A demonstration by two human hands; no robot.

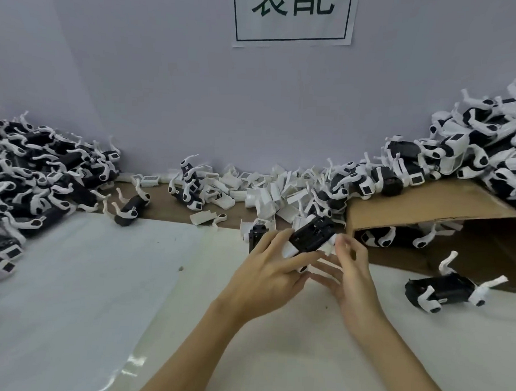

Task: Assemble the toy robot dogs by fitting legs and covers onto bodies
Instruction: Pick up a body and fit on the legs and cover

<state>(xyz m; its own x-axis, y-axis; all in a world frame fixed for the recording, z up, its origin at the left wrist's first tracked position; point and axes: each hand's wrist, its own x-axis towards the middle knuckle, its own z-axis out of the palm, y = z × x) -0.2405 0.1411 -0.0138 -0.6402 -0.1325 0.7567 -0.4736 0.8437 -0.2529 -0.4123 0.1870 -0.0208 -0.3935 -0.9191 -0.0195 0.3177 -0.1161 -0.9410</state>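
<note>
Black dog body (312, 234): gripped by left hand (272, 270); white leg (331, 243) pinched by right hand (352, 269). Peg is best aligned squarely, then pressed until seated.

A sign with two big words on the wall

The white paper sign (294, 18) with a thin dark box drawn on it is stuck on the pale grey wall (167, 88). It shows two big dark green Chinese letters, 装配, cut off at the top.
</note>
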